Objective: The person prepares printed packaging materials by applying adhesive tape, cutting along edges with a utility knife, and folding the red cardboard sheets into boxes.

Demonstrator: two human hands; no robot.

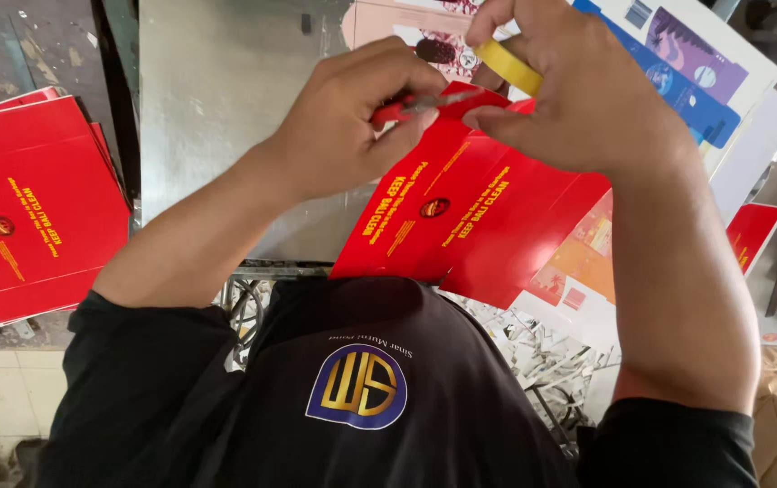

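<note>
**Red cardboard sheet, cutter and tape, both hands busy**

Red printed cardboard sheet (470,212) is lying flat in front of me, over the near edge of the grey metal tabletop (216,108), with its bottom corner hanging off toward my black shirt (361,389). It's a flat unfolded box blank with yellow lettering and a small round emblem in the middle.

My left hand (348,126) is clenched around a red-handled cutter (406,108), the grey tip poking out to the right, right at the top edge of the sheet. My right hand (578,86) is pinching a small roll of yellow tape (508,65) between thumb and fingers, held just above that same top edge. The two hands are nearly touching each other there. Can't really tell whether the cutter tip is actually on the tape or just beside it, my fingers hide that bit.

Other stuff around: a stack of the same red sheets (31,208) off to my left, well apart from the one I'm on. Under my right arm there are printed sheets in blue and purple (691,77) and an orange-pink one (587,253) tucked under the red sheet. Below the table edge there's a heap of white paper scraps (542,352).
</note>
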